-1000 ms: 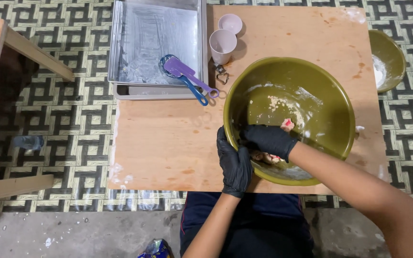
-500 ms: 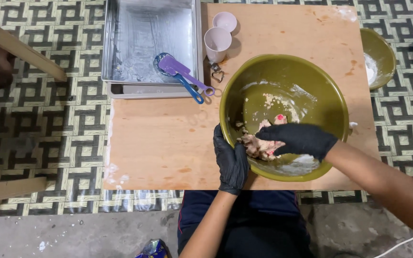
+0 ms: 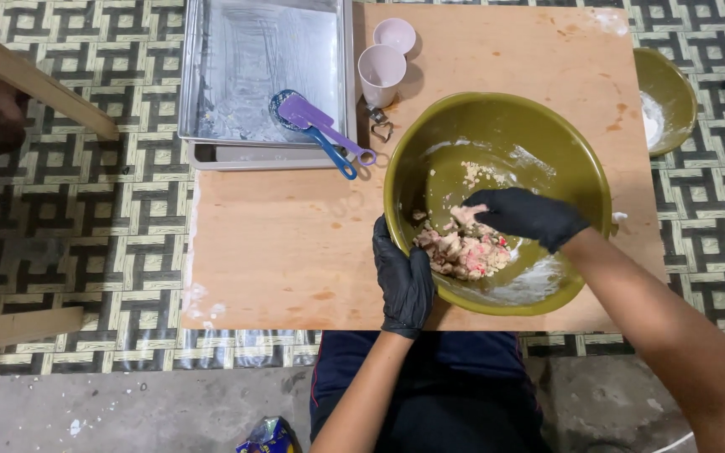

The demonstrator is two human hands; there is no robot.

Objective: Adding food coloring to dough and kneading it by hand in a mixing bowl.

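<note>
Dough (image 3: 463, 249), pale with pink flecks: lumpy mass in the near part of the olive-green bowl (image 3: 539, 126), directly under and against the right fingertips. Right hand (image 3: 524, 215), black-gloved: fingers bent downward together into the dough. Left hand (image 3: 404, 281), black-gloved: fingers pressed together, flat against the bowl's outer near wall, just left of the dough. Beyond the fingers on the wooden board (image 3: 279, 235): metal tray (image 3: 245, 50), purple scoop (image 3: 316, 119), two pale cups (image 3: 380, 70).
</note>
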